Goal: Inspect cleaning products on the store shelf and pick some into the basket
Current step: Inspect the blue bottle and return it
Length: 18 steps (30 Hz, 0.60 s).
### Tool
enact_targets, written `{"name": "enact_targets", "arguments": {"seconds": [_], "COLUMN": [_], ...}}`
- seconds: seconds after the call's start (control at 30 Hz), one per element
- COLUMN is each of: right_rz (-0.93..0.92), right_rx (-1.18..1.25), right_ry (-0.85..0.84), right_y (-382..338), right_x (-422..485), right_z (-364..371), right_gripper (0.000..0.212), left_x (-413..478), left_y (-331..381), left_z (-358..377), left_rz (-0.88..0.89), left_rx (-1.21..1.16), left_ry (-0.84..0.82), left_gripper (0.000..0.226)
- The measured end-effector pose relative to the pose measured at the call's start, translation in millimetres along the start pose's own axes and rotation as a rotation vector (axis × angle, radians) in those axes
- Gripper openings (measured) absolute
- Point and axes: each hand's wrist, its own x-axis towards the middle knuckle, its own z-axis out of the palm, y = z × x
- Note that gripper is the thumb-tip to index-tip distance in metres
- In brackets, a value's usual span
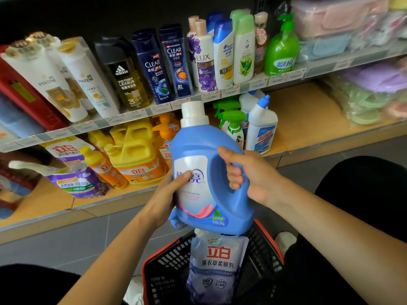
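A big blue detergent jug [198, 148] with a white cap is held upright in front of the shelf, above the basket. My right hand [248, 175] grips its handle, fingers curled through the opening. My left hand [169, 194] holds the jug's lower left side, thumb pressed on the white label. Below stands a black mesh basket [167, 267] with a red rim. A purple-and-white softener pouch [215, 267] stands inside it, under the jug's base.
The lower wooden shelf [308, 115] carries yellow dish-soap jugs [134, 155], a purple pouch [77, 183], green spray bottles [233, 126] and a white toilet-cleaner bottle [261, 128]. Shampoo bottles [154, 64] line the upper shelf. Grey floor tiles [66, 243] lie below.
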Motion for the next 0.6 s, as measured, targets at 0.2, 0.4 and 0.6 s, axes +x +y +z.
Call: {"name": "enact_targets", "arguments": {"seconds": [0.2,0.4,0.6], "right_rz": [0.040,-0.082,-0.144], "right_rx": [0.170,0.174,-0.023], "right_ry": [0.021,-0.204,-0.258], "right_y": [-15,-32,-44], "right_x": [1,-7,-24], "right_z": [-5,-10,-13], "right_gripper": [0.036,0.028,0.029], "left_x": [1,-8,-23], "left_y": [8,20,37], "left_z": [-3,19,20], "left_rz": [0.003,-0.129,-0.132], "left_rx": [0.007,-0.281,-0.307], "left_ry": [-0.023,0.021,-0.021], "left_gripper": [0.049,0.043,0.050]}}
